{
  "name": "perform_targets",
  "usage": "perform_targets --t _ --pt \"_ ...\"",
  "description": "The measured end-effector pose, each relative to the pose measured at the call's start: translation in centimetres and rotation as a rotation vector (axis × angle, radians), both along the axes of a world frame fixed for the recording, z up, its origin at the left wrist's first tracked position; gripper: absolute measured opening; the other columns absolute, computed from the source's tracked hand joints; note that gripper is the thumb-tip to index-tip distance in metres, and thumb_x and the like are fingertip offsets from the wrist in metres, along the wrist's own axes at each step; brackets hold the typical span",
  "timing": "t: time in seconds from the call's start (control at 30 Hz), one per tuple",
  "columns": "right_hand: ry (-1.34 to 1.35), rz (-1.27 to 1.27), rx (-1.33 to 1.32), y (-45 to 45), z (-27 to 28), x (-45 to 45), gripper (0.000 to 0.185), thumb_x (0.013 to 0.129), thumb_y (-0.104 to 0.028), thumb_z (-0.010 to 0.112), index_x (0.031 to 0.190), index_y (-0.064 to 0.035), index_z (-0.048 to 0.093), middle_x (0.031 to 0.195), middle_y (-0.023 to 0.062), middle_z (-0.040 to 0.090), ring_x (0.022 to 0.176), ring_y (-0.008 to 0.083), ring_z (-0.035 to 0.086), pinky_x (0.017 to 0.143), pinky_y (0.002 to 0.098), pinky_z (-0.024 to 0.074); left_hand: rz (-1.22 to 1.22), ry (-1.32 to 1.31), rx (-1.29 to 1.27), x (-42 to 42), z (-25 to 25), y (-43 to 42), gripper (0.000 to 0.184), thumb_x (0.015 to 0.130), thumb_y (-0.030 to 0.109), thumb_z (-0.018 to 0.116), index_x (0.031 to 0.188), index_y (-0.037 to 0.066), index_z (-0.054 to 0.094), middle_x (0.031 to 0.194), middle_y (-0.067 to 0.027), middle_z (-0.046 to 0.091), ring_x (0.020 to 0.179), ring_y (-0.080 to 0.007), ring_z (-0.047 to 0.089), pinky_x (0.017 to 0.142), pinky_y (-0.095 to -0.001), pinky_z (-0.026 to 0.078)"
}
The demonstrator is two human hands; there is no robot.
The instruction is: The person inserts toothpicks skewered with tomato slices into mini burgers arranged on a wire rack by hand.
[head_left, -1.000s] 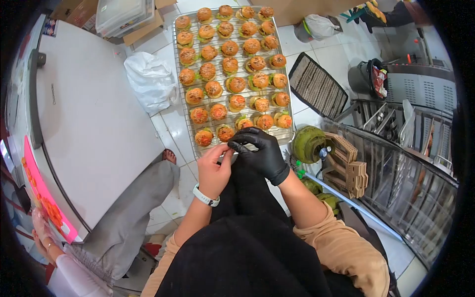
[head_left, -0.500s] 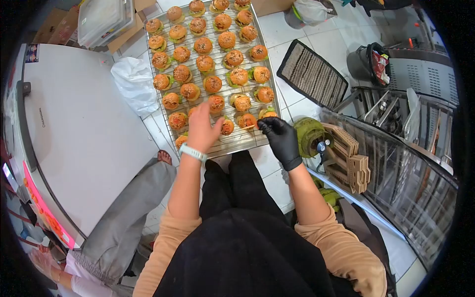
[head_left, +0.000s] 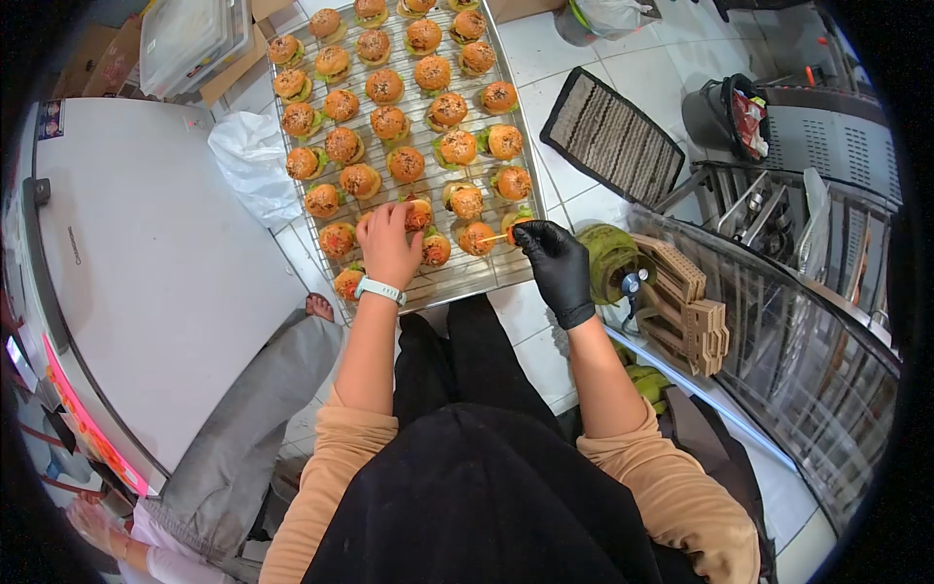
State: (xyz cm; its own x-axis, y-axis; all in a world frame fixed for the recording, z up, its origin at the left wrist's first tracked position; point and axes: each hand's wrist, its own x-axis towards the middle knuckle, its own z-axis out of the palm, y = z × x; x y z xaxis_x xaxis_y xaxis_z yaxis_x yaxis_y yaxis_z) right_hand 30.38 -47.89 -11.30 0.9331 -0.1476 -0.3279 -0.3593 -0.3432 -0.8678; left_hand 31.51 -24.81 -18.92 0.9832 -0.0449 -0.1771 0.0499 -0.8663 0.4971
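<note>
Rows of mini burgers [head_left: 406, 164] with seeded buns and lettuce sit on a wire rack in a metal tray [head_left: 506, 288]. My bare left hand [head_left: 391, 255], a pale watch on its wrist, curls its fingers over a burger near the tray's front edge, mostly hiding it. In a black glove, my right hand [head_left: 555, 265] pinches a thin pale pick [head_left: 495, 237] with an orange end at the fingertips. The pick's far end lies over a front-row burger [head_left: 477, 238]; whether it touches the bun, I cannot tell.
A white fridge [head_left: 146, 263] stands left, beside a white plastic bag [head_left: 255, 165]. Another person's foot [head_left: 319, 307] shows near the tray. To the right are a striped mat [head_left: 615, 138], a green gas cylinder [head_left: 605, 265], brown cardboard pieces [head_left: 681, 304] and a glass-fronted rack [head_left: 778, 321].
My left hand has come down from above the burgers onto one of them. The right hand keeps its pick, which now tilts less. The view has shifted slightly.
</note>
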Motion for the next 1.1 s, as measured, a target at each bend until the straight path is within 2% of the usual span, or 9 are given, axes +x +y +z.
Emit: perform_targets --t 0.2,0.3,0.33,0.4,0.53,0.7,0.8,0.93,1.1 --pt "-0.018 -0.013 -0.051 0.2 -0.6 0.6 0.013 0.086 -0.013 0.067 0.093 -0.0024 0.069 0.085 0.0124 0.069 0.075 0.0158 0.067 0.07 0.0276 0.0506 0.033 -0.03 0.032 0.5 -0.3 -0.2 0.049 0.073 0.02 0.073 0.118 0.013 0.055 0.115 -0.0069 0.056 0.112 -0.024 0.05 0.098 -0.0489 0.028" --pt "-0.058 -0.005 -0.068 0.3 -0.7 1.0 0.011 0.085 -0.012 0.067 0.092 -0.0031 0.069 0.086 0.0131 0.069 0.075 0.0173 0.067 0.069 0.0282 0.0507 0.02 -0.026 0.061 0.8 -0.2 -0.2 0.049 0.074 0.024 0.075 0.118 0.014 0.055 0.114 -0.0061 0.057 0.112 -0.0235 0.05 0.092 -0.0459 0.027" --pt "-0.077 0.003 -0.079 0.4 -0.5 1.2 0.011 0.085 -0.011 0.066 0.092 -0.0033 0.069 0.086 0.0133 0.068 0.076 0.018 0.067 0.069 0.0285 0.0507 0.025 -0.015 0.06 0.8 -0.1 -0.2 0.049 0.074 0.024 0.074 0.117 0.013 0.055 0.114 -0.0059 0.057 0.113 -0.0232 0.049 0.093 -0.0477 0.027" --pt "-0.132 0.041 -0.17 0.6 0.0 1.7 0.009 0.085 -0.011 0.066 0.09 -0.0034 0.068 0.085 0.0134 0.068 0.075 0.0212 0.066 0.067 0.0303 0.0509 0.037 0.006 0.057 0.9 0.0 -0.3 0.049 0.073 0.024 0.074 0.117 0.013 0.055 0.115 -0.0054 0.056 0.114 -0.0227 0.048 0.095 -0.0512 0.027" --pt "-0.234 0.106 -0.355 0.4 -1.5 2.7 0.008 0.084 -0.01 0.067 0.088 -0.0041 0.067 0.084 0.0131 0.066 0.073 0.0269 0.065 0.065 0.0347 0.0509 0.048 -0.025 0.065 0.9 -0.2 -0.4 0.049 0.073 0.025 0.074 0.116 0.013 0.055 0.115 -0.0046 0.056 0.114 -0.0219 0.048 0.094 -0.0507 0.027" --pt "-0.278 0.197 -0.359 0.8 -3.6 3.0 0.008 0.083 -0.011 0.066 0.089 -0.0058 0.065 0.086 0.0127 0.065 0.074 0.0297 0.064 0.065 0.0369 0.0506 -0.065 -0.157 -0.1 1.1 1.4 -2.4 0.045 0.074 0.028 0.073 0.114 0.013 0.058 0.114 -0.0044 0.058 0.113 -0.0234 0.049 0.091 -0.0458 0.027" --pt "-0.276 0.209 -0.395 1.2 -4.0 2.6 0.008 0.083 -0.011 0.065 0.089 -0.0069 0.065 0.088 0.0114 0.065 0.079 0.0299 0.063 0.069 0.0371 0.0503 -0.131 -0.184 -0.048 1.0 0.8 -4.2 0.044 0.074 0.028 0.073 0.113 0.015 0.058 0.115 -0.0043 0.057 0.115 -0.0229 0.048 0.091 -0.0458 0.026" --pt "-0.273 0.196 -0.415 1.3 -4.4 2.3 0.008 0.083 -0.011 0.065 0.09 -0.0072 0.065 0.088 0.011 0.065 0.081 0.0298 0.063 0.069 0.0378 0.05 -0.199 -0.167 -0.007 1.3 -0.4 -5.5 0.041 0.074 0.024 0.072 0.113 0.02 0.061 0.115 -0.0021 0.058 0.116 -0.0224 0.047 0.093 -0.0483 0.025" --pt "-0.299 0.203 -0.41 1.5 -4.2 2.5 0.008 0.083 -0.011 0.064 0.09 -0.0067 0.065 0.088 0.0117 0.065 0.081 0.031 0.062 0.07 0.0389 0.0497 -0.117 -0.157 -0.052 2.0 -1.4 -5.6 0.035 0.075 0.025 0.072 0.109 0.021 0.064 0.114 0.0018 0.06 0.116 -0.022 0.048 0.093 -0.0511 0.026"
